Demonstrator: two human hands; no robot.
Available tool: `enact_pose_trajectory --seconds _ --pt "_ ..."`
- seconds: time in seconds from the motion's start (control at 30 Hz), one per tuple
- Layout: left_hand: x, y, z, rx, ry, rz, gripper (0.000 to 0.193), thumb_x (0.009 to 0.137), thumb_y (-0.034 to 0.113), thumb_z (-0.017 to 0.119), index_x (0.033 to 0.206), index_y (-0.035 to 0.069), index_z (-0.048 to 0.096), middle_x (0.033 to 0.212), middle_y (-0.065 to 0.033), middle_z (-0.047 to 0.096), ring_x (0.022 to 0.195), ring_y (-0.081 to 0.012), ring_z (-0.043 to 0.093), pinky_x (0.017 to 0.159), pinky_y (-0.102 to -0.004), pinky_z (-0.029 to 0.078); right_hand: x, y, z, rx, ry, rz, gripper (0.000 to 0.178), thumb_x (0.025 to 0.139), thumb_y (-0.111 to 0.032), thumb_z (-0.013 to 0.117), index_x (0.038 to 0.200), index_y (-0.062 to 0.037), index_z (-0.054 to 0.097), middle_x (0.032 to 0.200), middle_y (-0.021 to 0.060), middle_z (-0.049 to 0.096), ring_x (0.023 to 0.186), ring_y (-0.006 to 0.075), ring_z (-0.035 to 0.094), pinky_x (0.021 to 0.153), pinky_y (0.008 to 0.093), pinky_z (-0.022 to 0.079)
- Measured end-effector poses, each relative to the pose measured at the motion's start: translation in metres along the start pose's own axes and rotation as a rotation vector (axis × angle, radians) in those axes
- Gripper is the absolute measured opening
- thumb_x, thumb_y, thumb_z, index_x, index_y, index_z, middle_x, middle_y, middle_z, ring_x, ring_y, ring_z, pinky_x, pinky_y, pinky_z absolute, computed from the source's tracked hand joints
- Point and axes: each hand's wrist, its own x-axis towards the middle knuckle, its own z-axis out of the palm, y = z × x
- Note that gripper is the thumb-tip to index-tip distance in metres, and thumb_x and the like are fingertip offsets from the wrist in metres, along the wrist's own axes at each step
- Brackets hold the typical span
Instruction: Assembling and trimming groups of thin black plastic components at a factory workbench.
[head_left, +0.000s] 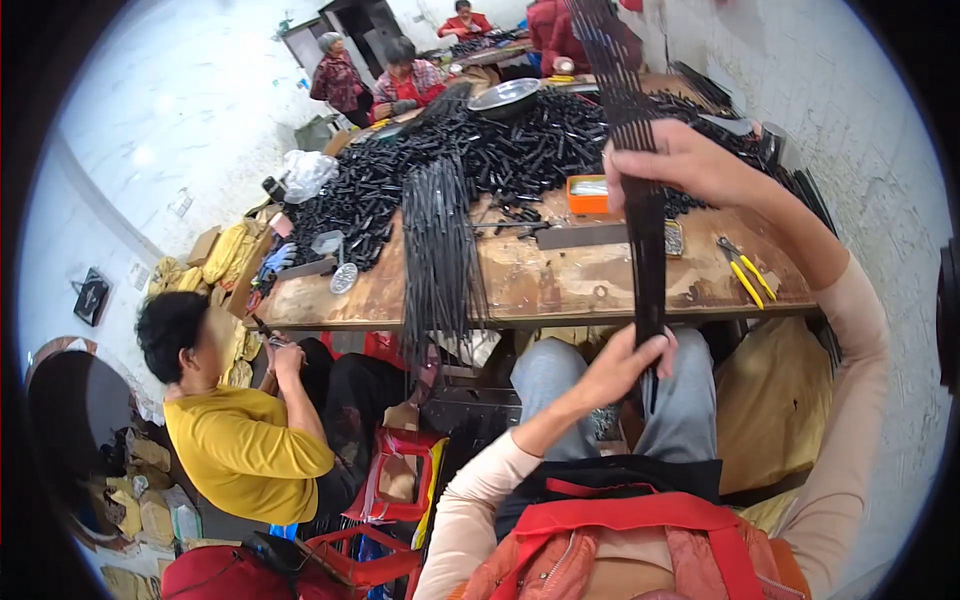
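Observation:
A bundle of long, thin black strips [647, 265] stands nearly upright before me, its upper part fanning apart beyond the table. My right hand [685, 165] is closed around it above the table, thumb across the front. Lower down, over my lap, my left hand [630, 365] grips the bottom part between thumb and fingers. What the strips belong to I cannot tell. On the table to the left lies a loose sheaf of similar black strips [440, 250], its ends hanging past the front edge.
Short black pieces [510, 150] are heaped over the wooden table [550, 290]. Yellow-handled pliers [745, 275] lie at right, an orange box [588, 195] and a metal bowl [505, 95] farther back. A co-worker in yellow [245, 430] sits at left. Other people work behind the table.

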Motion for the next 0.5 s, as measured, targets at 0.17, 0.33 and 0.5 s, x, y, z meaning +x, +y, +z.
enact_pose_trajectory --seconds 0.17,0.33,0.5 --pt "0.003 0.010 -0.025 0.298 0.243 0.070 0.031 0.103 0.023 0.043 0.080 0.004 0.051 0.069 -0.0004 0.052 0.066 -0.0099 0.051 0.064 -0.0280 0.045 -0.022 -0.019 0.008 -0.447 0.547 -0.049 0.027 0.094 -0.018 0.056 0.114 0.0002 0.053 0.118 0.0107 0.058 0.113 0.0206 0.055 0.097 0.0316 0.042" --pt "0.004 0.022 -0.068 1.063 0.637 0.214 0.009 0.099 0.011 0.045 0.098 0.003 0.048 0.066 -0.0101 0.056 0.060 -0.0290 0.055 0.057 -0.0393 0.044 -0.051 -0.010 0.068 -1.463 0.420 -0.689 0.046 0.075 -0.013 0.066 0.118 -0.0009 0.054 0.117 0.0171 0.056 0.116 0.0370 0.053 0.108 0.0470 0.038" --pt "0.028 0.085 -0.028 1.750 0.598 0.419 0.038 0.083 0.006 0.055 0.120 0.001 0.048 0.119 -0.0227 0.054 0.117 -0.0404 0.048 0.096 -0.0499 0.039 -0.031 0.055 0.078 -1.292 0.199 -0.071 0.014 0.078 -0.015 0.057 0.088 -0.0043 0.057 0.092 0.0140 0.063 0.089 0.0303 0.062 0.074 0.0437 0.049"
